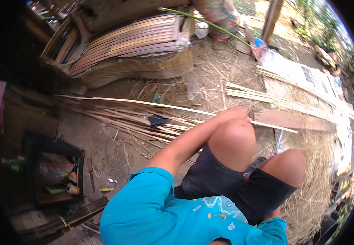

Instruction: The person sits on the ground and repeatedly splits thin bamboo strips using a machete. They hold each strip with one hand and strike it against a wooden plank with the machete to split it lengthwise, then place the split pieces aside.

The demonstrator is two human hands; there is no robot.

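Observation:
A long, thin, pale bamboo strip runs across the floor from the far left to just past my left knee. My left hand is closed on it beyond that knee, which partly hides the fingers. The strip's right end sticks out past the hand. Below that end, a narrow greyish blade-like piece stands up between my knees; its lower part is hidden. My right forearm goes down beside the right thigh, and the right hand is out of sight.
Many split strips lie in a bundle at left, a black piece on them. More pale strips rest near a wooden plank. Shavings pile at right. A slatted bench, green pole and black frame stand around.

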